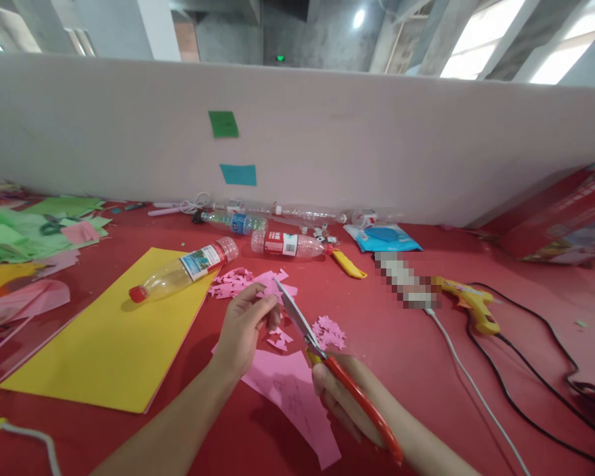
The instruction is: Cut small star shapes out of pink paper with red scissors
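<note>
My right hand (344, 390) is wrapped round scissors (359, 393) with red handles, their blades angled up and to the left. Close by the blade tips, the thumb and fingers of my left hand (245, 324) pinch pink paper (274, 284), partly hidden by the fingers. Under both wrists lies a larger pink paper sheet (290, 390) with pencil-like marks. Small pink cut pieces (328, 332) sit in a pile right of the blades, and more pink scraps (232, 283) are heaped behind my left hand.
A yellow sheet (104, 337) carries a plastic bottle (178, 272). Another bottle (287, 244) lies beyond the scraps, near a yellow cutter (348, 263) and a blue packet (383, 238). To the right rests a yellow glue gun (471, 304) with trailing cords; green paper (10, 231) covers the left.
</note>
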Available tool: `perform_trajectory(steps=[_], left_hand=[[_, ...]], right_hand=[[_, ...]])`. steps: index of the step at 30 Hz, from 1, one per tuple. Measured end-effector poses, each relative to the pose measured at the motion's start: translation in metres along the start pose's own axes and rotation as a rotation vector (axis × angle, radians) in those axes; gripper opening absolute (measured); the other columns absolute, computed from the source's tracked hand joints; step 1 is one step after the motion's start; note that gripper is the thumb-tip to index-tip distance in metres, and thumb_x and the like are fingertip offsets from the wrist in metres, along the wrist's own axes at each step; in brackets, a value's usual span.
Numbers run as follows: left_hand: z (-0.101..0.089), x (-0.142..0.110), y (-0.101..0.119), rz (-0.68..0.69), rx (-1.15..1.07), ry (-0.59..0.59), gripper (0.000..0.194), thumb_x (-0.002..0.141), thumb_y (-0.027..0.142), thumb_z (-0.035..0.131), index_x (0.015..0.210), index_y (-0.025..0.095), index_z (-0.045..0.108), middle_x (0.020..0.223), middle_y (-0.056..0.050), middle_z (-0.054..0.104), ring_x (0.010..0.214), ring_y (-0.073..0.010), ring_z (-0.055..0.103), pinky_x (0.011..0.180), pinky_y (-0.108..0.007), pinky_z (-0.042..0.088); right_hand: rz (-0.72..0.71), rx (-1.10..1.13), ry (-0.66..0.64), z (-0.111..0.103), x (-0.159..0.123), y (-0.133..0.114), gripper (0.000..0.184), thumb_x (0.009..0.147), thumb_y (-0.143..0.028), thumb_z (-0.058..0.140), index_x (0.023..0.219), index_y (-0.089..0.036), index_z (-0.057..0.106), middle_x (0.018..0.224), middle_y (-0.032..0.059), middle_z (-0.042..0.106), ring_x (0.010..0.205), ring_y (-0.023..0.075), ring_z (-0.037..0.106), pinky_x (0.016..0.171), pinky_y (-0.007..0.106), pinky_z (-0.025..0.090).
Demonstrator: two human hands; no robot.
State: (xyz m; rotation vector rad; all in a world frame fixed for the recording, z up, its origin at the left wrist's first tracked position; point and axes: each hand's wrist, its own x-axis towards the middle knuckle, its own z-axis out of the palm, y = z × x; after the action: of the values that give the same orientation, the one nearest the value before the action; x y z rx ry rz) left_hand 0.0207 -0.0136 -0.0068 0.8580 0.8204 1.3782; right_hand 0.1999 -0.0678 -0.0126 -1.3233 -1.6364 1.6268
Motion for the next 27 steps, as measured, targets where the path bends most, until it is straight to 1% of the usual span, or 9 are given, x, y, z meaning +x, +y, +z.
perform_trajectory(steps=[3, 8, 10, 13, 15, 19, 22, 27], left_hand=[[-0.001, 0.002, 0.001, -0.007, -0.031, 0.033, 0.013, 0.07, 0.021, 0.067, 0.064, 0.018, 0.057, 0.049, 0.005, 0.057, 0.044, -0.0062, 0.047, 0.045, -0.018, 0.036], [-0.004, 0.004, 0.005, 0.004, -0.011, 0.065, 0.02, 0.072, 0.022, 0.065, 0.057, 0.017, 0.052, 0.046, 0.005, 0.053, 0.044, -0.0059, 0.045, 0.045, -0.018, 0.035], [-0.004, 0.003, 0.005, 0.01, 0.003, 0.045, 0.021, 0.074, 0.025, 0.064, 0.058, 0.017, 0.054, 0.048, 0.004, 0.054, 0.046, -0.0064, 0.046, 0.046, -0.018, 0.036], [-0.002, 0.001, 0.003, -0.013, 0.038, -0.041, 0.021, 0.076, 0.028, 0.064, 0.061, 0.017, 0.056, 0.052, 0.002, 0.058, 0.047, -0.0075, 0.049, 0.048, -0.02, 0.038], [-0.002, 0.001, 0.002, -0.022, 0.048, -0.066, 0.019, 0.076, 0.029, 0.065, 0.063, 0.016, 0.058, 0.053, 0.002, 0.059, 0.046, -0.0078, 0.049, 0.048, -0.02, 0.038], [-0.004, 0.003, 0.001, 0.022, 0.036, 0.007, 0.017, 0.077, 0.027, 0.065, 0.064, 0.017, 0.06, 0.055, 0.002, 0.059, 0.049, -0.0072, 0.05, 0.049, -0.019, 0.038], [-0.007, 0.006, 0.002, 0.046, 0.016, 0.064, 0.014, 0.077, 0.025, 0.066, 0.067, 0.017, 0.06, 0.057, 0.003, 0.059, 0.051, -0.0072, 0.05, 0.049, -0.019, 0.037], [-0.01, 0.008, 0.003, 0.056, 0.016, 0.077, 0.016, 0.077, 0.024, 0.064, 0.063, 0.017, 0.059, 0.055, 0.003, 0.058, 0.05, -0.0068, 0.048, 0.05, -0.019, 0.037]], right_hand=[[0.02, 0.017, 0.019, 0.002, -0.001, -0.002, 0.05, 0.083, -0.067, 0.05, 0.069, -0.019, 0.047, 0.044, -0.0084, 0.036, 0.039, 0.0082, 0.042, 0.042, 0.022, 0.034], [0.039, 0.017, 0.026, 0.003, -0.001, -0.006, 0.046, 0.083, -0.063, 0.052, 0.068, -0.02, 0.047, 0.041, -0.0099, 0.032, 0.038, 0.0079, 0.038, 0.041, 0.021, 0.032], [0.039, 0.015, 0.027, 0.003, -0.001, -0.007, 0.045, 0.083, -0.062, 0.052, 0.068, -0.02, 0.046, 0.043, -0.0097, 0.031, 0.038, 0.0076, 0.037, 0.042, 0.021, 0.032], [-0.001, -0.024, 0.043, 0.004, 0.001, -0.007, 0.046, 0.083, -0.062, 0.051, 0.066, -0.02, 0.046, 0.049, -0.0077, 0.034, 0.043, 0.0078, 0.036, 0.045, 0.022, 0.032], [-0.019, -0.036, 0.046, 0.004, 0.002, -0.005, 0.048, 0.081, -0.064, 0.051, 0.065, -0.02, 0.043, 0.052, -0.0067, 0.034, 0.046, 0.0081, 0.035, 0.046, 0.022, 0.031], [-0.014, -0.036, 0.044, 0.004, 0.005, 0.002, 0.049, 0.078, -0.066, 0.055, 0.066, -0.021, 0.039, 0.055, -0.0062, 0.035, 0.049, 0.0085, 0.034, 0.047, 0.022, 0.031], [-0.035, -0.085, 0.039, 0.002, 0.006, 0.006, 0.049, 0.08, -0.064, 0.056, 0.064, -0.021, 0.038, 0.055, -0.0052, 0.036, 0.05, 0.0092, 0.035, 0.048, 0.023, 0.03], [-0.11, -0.14, 0.026, -0.002, 0.006, 0.01, 0.05, 0.083, -0.065, 0.05, 0.063, -0.021, 0.037, 0.054, -0.0044, 0.035, 0.052, 0.0108, 0.034, 0.048, 0.023, 0.028]])
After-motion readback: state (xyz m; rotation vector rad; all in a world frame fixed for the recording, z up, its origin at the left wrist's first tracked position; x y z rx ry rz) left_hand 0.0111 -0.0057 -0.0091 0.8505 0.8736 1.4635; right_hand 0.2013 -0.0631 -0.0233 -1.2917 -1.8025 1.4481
